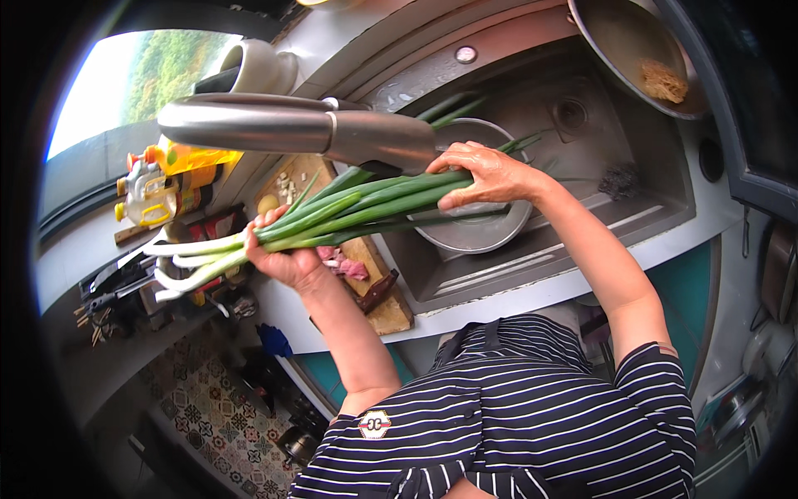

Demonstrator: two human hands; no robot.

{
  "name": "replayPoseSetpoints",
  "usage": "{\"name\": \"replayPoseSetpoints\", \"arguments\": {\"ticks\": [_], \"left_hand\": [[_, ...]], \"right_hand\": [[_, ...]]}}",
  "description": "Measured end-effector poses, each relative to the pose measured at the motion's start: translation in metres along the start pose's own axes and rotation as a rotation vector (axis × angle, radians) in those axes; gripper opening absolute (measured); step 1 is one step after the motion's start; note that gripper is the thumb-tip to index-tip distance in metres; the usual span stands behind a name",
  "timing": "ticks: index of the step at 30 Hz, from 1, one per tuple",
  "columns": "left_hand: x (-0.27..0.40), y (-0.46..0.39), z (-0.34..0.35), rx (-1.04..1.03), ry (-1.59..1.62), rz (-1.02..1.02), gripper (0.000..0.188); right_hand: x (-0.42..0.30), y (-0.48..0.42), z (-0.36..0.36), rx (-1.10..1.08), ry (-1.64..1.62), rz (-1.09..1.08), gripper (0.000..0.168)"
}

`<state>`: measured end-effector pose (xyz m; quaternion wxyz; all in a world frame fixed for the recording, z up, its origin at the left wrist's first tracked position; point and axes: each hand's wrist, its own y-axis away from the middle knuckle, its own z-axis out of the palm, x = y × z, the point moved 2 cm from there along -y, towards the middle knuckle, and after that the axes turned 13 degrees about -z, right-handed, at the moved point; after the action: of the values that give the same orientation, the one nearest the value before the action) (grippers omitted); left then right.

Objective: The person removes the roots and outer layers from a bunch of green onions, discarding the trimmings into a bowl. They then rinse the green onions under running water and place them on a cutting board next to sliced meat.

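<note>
A bunch of green onions (374,206) stretches across my view, white ends to the left and green leaves to the right. My left hand (283,252) is closed around the lower stalks, with the white ends sticking out past it. Over the leaf end, my right hand (483,171) curls its wet fingers and thumb around the greens. Beneath that hand a metal basin (477,240) sits in the steel sink (592,193). Some leaf tips reach beyond the basin. The faucet (299,128) juts over the bunch, its spout near my right hand.
A wooden cutting board (396,315) left of the sink bears raw meat (349,265), chopped pieces and a dark-handled knife (379,290). A dark scouring pad (618,181) lies in the sink. At the upper right stands a large pot (623,37). Bottles (149,193) line the windowsill side.
</note>
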<state>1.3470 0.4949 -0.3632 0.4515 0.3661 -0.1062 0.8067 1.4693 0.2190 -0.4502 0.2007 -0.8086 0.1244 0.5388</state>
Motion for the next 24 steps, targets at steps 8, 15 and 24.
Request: {"name": "replayPoseSetpoints", "arguments": {"ticks": [8,15,24], "left_hand": [[-0.026,-0.008,0.029,-0.159,0.153,-0.056,0.011],[-0.035,-0.009,0.043,-0.050,0.036,0.035,0.011],[0.000,-0.008,0.035,-0.129,0.134,0.004,0.011]], "right_hand": [[-0.009,-0.042,0.017,-0.109,-0.410,0.006,0.044],[-0.016,-0.054,0.001,0.332,-0.324,-0.231,0.025],[-0.053,-0.042,0.011,-0.010,-0.170,-0.157,0.049]]}}
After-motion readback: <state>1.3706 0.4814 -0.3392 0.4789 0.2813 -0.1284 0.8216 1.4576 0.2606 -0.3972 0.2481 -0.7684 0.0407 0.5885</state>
